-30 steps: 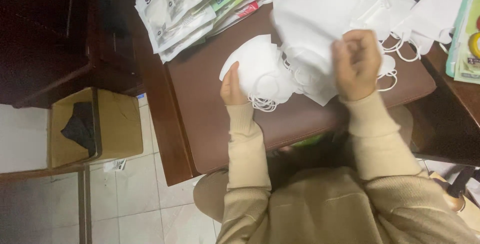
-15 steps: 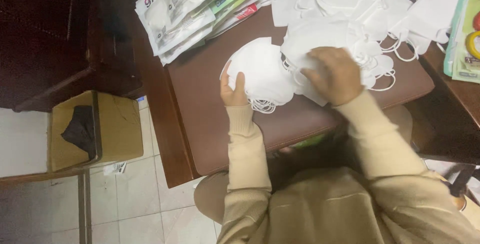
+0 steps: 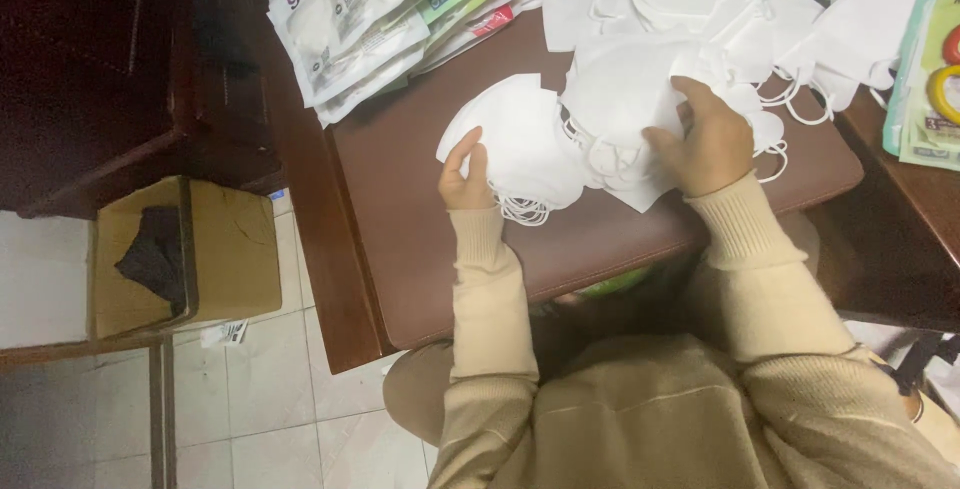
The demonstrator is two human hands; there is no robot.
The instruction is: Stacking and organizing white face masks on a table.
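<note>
Two bare hands: left hand [image 3: 462, 177], right hand [image 3: 706, 145]. No rings, no watch, no gloves on either. Nails short and plain where visible. Beige knit sweater [image 3: 640, 419] over both arms and the torso, one even colour throughout, no print or pattern. Left sleeve [image 3: 488, 294] long, narrow, reaching to the wrist. Right sleeve [image 3: 775, 299] wider, softly creased along the forearm. Ribbed cuffs [image 3: 736, 221] at both wrists, fine vertical ribs, snug, the right one broader and clearer in view. Smooth flat knit above the cuffs. Folds and rounded bulk across shoulders and chest. Trousers [image 3: 415, 404] of a similar tan shade, seen only at one knee.
</note>
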